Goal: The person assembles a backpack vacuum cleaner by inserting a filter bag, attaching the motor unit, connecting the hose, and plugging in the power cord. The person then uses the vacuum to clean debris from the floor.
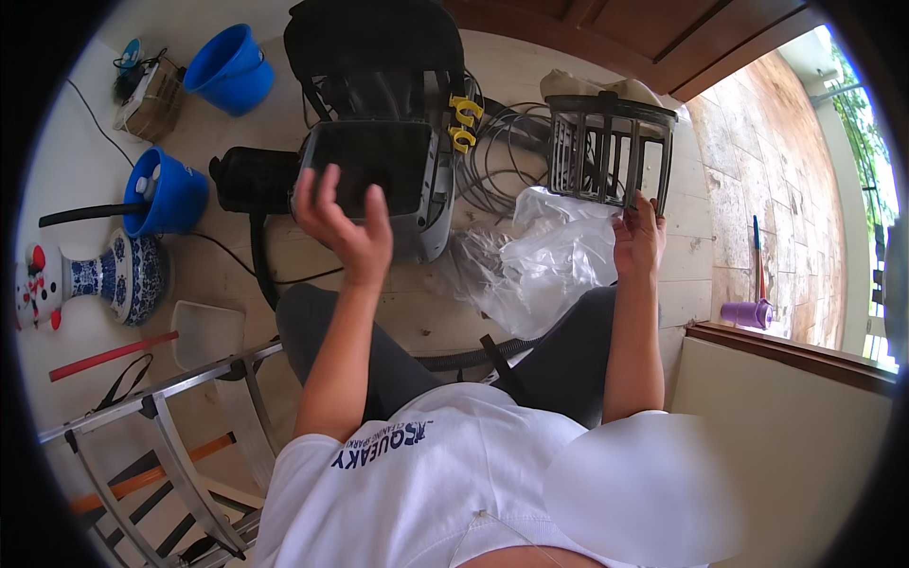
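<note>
My left hand (348, 227) is raised over the front of a black and grey vacuum cleaner (437, 204), fingers spread and nothing in them. The machine's black lid (374, 43) stands tipped back, and its dark square opening shows beneath my fingers. At the right, my right hand (641, 241) pinches the lower rim of a round black filter cage (614, 109) with upright bars. Beige cloth (592, 85) shows at the cage's far side. Below the cage, a crumpled clear plastic bag (549, 251) lies on the floor between my knees and the machine.
A grey cord (502, 142) lies coiled between machine and cage. Two blue buckets (230, 71) and a blue-and-white vase (137, 275) stand at the left. An aluminium ladder (185, 454) is at lower left. A brown door (644, 33) opens to tiled floor with a purple dustpan (748, 314).
</note>
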`<action>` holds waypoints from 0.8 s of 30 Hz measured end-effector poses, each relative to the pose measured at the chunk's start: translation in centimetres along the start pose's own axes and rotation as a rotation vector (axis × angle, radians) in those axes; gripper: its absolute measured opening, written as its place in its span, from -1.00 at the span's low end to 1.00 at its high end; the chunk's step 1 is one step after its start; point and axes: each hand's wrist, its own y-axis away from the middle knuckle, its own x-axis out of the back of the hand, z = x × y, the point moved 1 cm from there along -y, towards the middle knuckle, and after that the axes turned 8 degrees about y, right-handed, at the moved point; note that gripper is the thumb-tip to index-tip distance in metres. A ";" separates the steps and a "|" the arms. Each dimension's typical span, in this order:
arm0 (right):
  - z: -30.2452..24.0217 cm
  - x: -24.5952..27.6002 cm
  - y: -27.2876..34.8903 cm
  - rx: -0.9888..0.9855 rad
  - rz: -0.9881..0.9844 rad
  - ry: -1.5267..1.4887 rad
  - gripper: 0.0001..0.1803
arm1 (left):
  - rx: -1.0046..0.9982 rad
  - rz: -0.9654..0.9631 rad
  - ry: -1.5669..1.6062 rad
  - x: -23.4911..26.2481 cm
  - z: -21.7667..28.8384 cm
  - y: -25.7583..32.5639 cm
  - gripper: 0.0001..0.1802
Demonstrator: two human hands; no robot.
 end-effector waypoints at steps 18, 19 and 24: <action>-2.7 1.4 7.1 0.017 0.488 0.459 -0.33 | 1.244 -1.121 0.646 4.0 13.2 7.7 -0.83; -1.7 3.1 7.6 0.025 0.461 0.525 -0.33 | 1.235 -1.022 0.635 6.4 12.8 5.4 -0.80; -5.4 1.2 14.2 -0.081 0.283 1.151 -0.16 | 1.743 -0.363 0.606 21.7 14.8 -7.7 -0.78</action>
